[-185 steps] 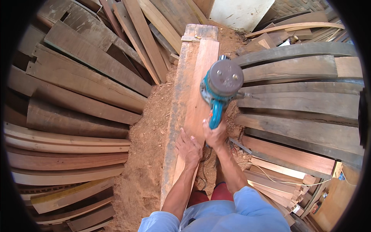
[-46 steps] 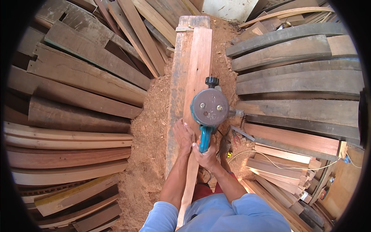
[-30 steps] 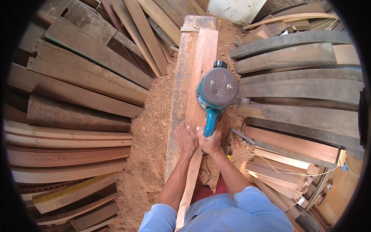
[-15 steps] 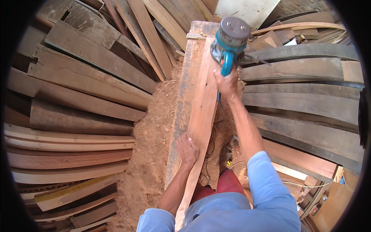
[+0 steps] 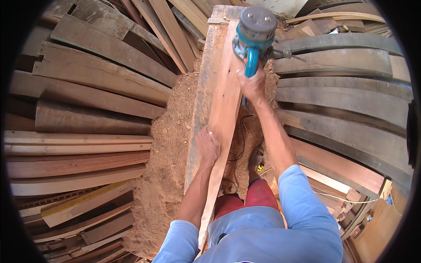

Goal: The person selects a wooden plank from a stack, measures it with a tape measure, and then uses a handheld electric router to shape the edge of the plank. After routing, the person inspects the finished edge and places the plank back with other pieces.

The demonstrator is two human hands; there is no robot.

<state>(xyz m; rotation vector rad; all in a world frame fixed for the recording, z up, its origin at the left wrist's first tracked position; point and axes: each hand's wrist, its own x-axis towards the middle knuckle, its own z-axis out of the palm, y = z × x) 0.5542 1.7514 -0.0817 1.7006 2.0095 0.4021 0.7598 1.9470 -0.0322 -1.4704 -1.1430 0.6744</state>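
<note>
A long reddish wooden board [image 5: 222,114] lies lengthwise on a worn, narrow workbench [image 5: 198,98]. Near its far end, a teal router [image 5: 258,26] with a grey round motor cap sits at the board's right edge. My right hand [image 5: 253,83], arm stretched out, is wrapped round the router's teal handle. The router's bit is hidden beneath its body. Closer to me, my left hand [image 5: 207,145] bears on the board's left side with bent fingers, gripping that edge; its fingertips are partly hidden.
Stacked planks [image 5: 105,94] line the left side, and more dark boards [image 5: 342,94] stand along the right. Sawdust [image 5: 169,131] covers the floor around the bench. A dark cord [image 5: 239,151] hangs right of the board, above my foot.
The whole view has shifted, so the bench and hands appear higher. Against the bench, the router has come very slightly nearer along the board's edge; both hands keep their holds.
</note>
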